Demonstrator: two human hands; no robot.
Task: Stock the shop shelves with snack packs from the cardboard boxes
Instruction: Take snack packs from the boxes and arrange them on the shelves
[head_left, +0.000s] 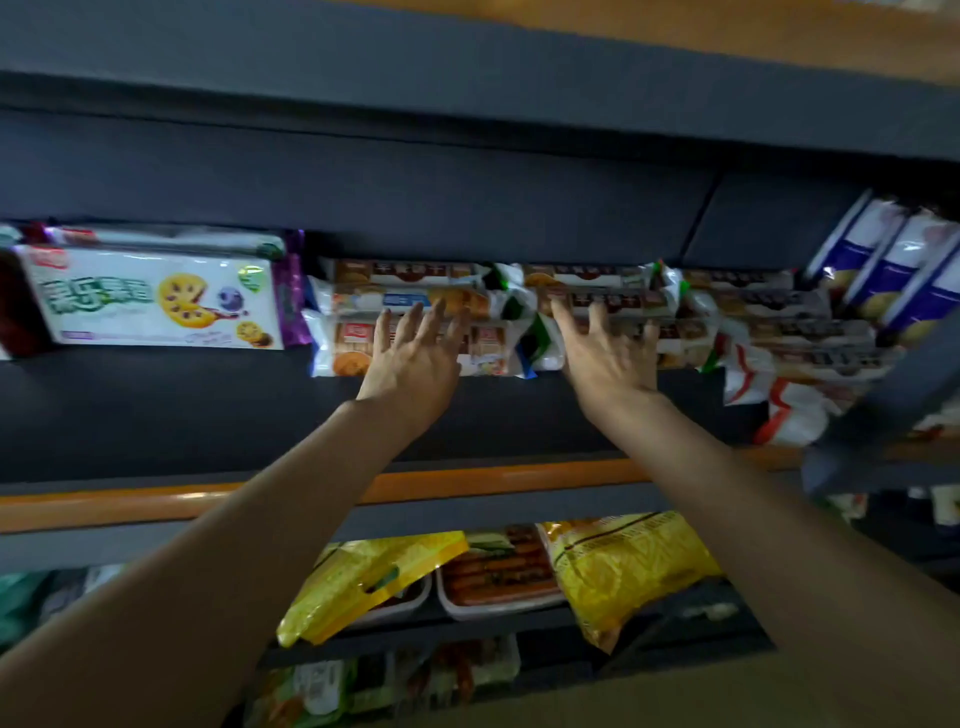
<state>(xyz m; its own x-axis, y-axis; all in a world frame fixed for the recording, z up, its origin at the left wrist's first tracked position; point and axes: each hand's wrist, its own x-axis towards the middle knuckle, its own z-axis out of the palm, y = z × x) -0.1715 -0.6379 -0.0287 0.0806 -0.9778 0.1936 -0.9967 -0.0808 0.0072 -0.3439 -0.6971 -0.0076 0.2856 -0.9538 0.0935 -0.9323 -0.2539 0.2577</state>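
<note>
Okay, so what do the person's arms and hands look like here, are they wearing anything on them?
Both arms are bare along all of their visible length: no sleeves show. The left hand and right hand wear no gloves, and no watch, bracelet or ring shows. The picture is somewhat blurred, so very small items could be missed.

two hands reach forward over a shelf (156, 415). the left hand (415, 358) rests with straight fingers on a stack of biscuit packs (410, 317) lying lengthwise at the back of the shelf. the right hand (608, 353) rests the same way on a second stack of packs (602, 301) just to the right, touching the first. further right lie more packs (779, 322), then upright bags (893, 260). left of the hands lies a wide flat pack (156, 296). on the lower shelf (467, 629), nearer the viewer, sit two bags (623, 566) with a tray (498, 577) between them.
</note>
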